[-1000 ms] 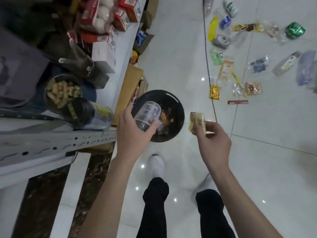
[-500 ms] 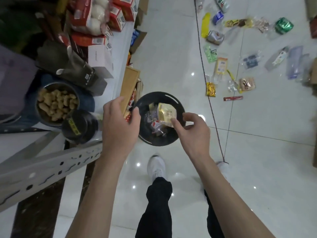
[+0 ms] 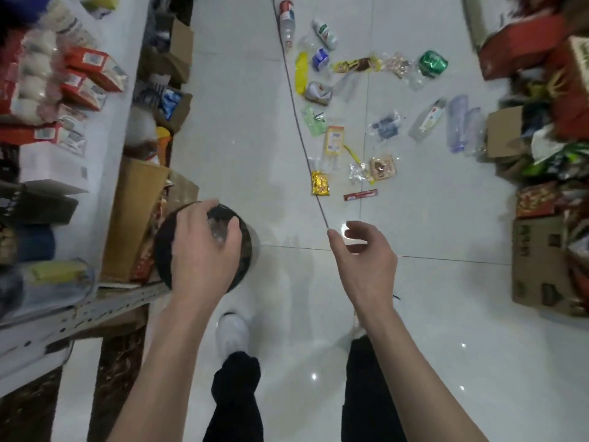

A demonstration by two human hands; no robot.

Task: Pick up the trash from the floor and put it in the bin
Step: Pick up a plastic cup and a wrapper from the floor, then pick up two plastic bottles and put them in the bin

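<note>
Most of the trash lies out on the glossy white tiled floor (image 3: 446,330), so by my reading the job is early to midway, with far more to collect than has been binned.

Head view: the round black plastic bin (image 3: 165,247) stands on the floor just beside a tan cardboard box (image 3: 134,218) at the foot of the perforated grey metal shelf (image 3: 79,311). The left hand (image 3: 204,250) hovers over the bin's mouth and covers most of it. Its fingers are curled downward, and something clear glints between thumb and fingers. Blur prevents telling whether the hand grips that piece or whether it lies in the bin below. The right hand (image 3: 363,263) hangs over bare floor to the right of the bin, well apart from it. Its fingers are loosely bent and it holds nothing.

Ahead, the litter spreads in a loose cluster. Nearest are a gold foil sachet (image 3: 320,183) and a thin red stick wrapper (image 3: 360,195). Farther out lie a long yellow wrapper (image 3: 301,73), a crumpled green shiny packet (image 3: 432,63), a clear bottle with a red cap (image 3: 287,23) and a flattened clear plastic bottle (image 3: 459,122). A thin dark cable (image 3: 299,122) runs past the cluster's left edge.

What sits inside the bin is mostly hidden, so I cannot say how much has gone in.
</note>
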